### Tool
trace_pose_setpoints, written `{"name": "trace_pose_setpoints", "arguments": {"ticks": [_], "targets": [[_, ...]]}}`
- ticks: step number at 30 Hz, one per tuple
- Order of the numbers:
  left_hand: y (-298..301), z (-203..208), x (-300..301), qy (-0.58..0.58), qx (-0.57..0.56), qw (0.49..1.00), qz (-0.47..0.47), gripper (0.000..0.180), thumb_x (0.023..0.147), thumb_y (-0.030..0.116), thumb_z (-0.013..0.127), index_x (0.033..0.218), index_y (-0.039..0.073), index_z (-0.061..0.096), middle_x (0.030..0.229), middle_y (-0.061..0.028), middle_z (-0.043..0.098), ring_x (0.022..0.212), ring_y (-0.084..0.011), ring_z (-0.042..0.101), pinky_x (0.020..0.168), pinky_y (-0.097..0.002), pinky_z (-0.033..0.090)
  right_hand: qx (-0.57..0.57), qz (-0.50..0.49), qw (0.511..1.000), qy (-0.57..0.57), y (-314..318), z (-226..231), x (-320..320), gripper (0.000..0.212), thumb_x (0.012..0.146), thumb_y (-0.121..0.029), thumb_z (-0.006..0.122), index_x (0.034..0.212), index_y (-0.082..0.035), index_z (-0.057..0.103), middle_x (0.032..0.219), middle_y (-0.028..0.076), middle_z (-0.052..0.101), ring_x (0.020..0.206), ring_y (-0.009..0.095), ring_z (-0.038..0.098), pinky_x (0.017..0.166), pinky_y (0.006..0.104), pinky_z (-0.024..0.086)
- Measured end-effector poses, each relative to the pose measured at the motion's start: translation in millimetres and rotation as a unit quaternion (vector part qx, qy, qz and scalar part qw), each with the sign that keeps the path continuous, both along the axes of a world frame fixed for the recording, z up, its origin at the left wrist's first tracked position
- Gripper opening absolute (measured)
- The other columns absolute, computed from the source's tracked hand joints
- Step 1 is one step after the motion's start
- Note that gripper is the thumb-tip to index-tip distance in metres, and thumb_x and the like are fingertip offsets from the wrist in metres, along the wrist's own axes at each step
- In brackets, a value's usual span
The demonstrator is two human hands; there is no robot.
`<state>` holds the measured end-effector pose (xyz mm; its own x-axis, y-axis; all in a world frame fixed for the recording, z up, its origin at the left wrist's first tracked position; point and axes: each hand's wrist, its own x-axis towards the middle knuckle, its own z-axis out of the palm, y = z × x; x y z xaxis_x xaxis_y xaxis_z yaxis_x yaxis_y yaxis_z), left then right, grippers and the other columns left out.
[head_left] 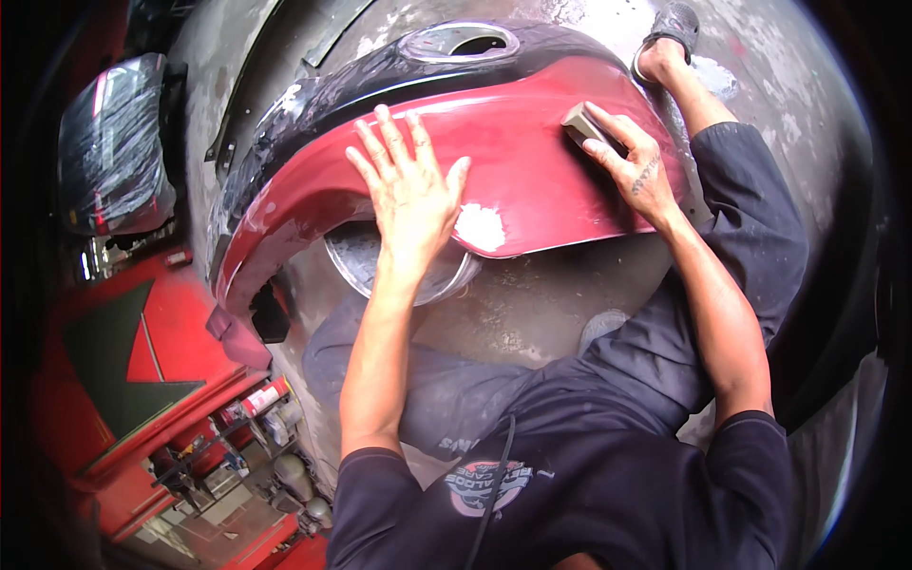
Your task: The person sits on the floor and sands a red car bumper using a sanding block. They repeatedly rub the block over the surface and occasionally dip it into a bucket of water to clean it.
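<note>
A red and black car bumper (532,180) lies across the floor in front of me. My left hand (410,190) rests flat on its red part, fingers spread, with nothing held. Just right of that hand is a white filler patch (481,228) near the bumper's lower edge. My right hand (638,163) grips a small grey-brown sanding block (581,123) against the red surface at the right; the block's underside is hidden. Toward the far side, the black part has a round opening (463,42) with dull, greyish sanded paint around it.
Beneath the bumper, partly covered, stands a round grey bucket (356,258). A plastic-wrapped car part (119,147) is at the far left. Lower left, a red cabinet (180,332) and a rack with cans and tools (256,437) stand close by. My legs bend around the bumper's near and right sides.
</note>
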<state>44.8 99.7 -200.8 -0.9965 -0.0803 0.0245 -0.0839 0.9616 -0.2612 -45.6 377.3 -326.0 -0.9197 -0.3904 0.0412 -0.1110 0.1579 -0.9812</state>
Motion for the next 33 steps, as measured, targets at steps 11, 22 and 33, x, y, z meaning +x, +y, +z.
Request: {"name": "trace_pose_setpoints", "arguments": {"ticks": [11,22,33], "targets": [[179.0,-134.9,-16.7,-0.199,0.187,0.915,-0.297,0.078,0.100,0.056,0.058,0.150,-0.004,0.053,0.158,-0.0224,0.049,0.156,-0.0408,0.032,0.128,-0.0628,0.017,-0.048,-0.109,0.991,-0.068,15.2,-1.3,-22.9,0.053,0.098,-0.020,0.075,0.147,-0.004,0.063,0.137,0.016,0.069,0.128,0.022,0.064,0.112,0.0340,0.046],[30.6,9.6,32.1,-0.145,0.057,0.983,-0.096,0.079,0.104,0.052,0.056,0.162,0.001,0.040,0.175,-0.0128,0.028,0.164,-0.0328,0.020,0.131,-0.0573,0.012,-0.012,-0.065,0.998,-0.019,8.5,-6.7,-15.0,0.053,0.098,-0.024,0.076,0.146,-0.005,0.064,0.116,0.011,0.073,0.110,0.018,0.067,0.099,0.0331,0.050],[8.9,11.6,35.2,-0.041,0.032,0.998,-0.036,0.075,0.105,0.044,0.060,0.157,-0.007,0.043,0.172,-0.0245,0.027,0.160,-0.0437,0.024,0.128,-0.0623,0.020,0.041,-0.041,0.998,0.036,6.2,-15.3,-6.4,0.051,0.097,-0.023,0.076,0.143,-0.004,0.064,0.115,0.015,0.072,0.107,0.026,0.070,0.097,0.0355,0.051]]}}
